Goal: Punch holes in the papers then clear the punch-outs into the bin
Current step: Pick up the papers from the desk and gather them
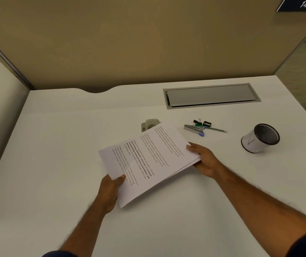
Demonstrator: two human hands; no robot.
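Note:
A thin stack of printed white papers [148,160] is held above the white desk [56,145], turned at an angle. My left hand [110,190] grips its near left corner with the thumb on top. My right hand [204,162] pinches its right edge. Behind the far end of the stack a grey hole punch [149,124] sits on the desk, partly hidden by the papers. To the right, a small mesh bin [260,138] wrapped in white paper marked "N" rests tilted with its opening facing up and toward me.
A stapler [194,127], binder clips [202,123] and a green pen [218,129] lie right of the punch. A grey cable hatch [211,95] is set into the desk at the back. Tan partition walls [130,43] close off the back and left.

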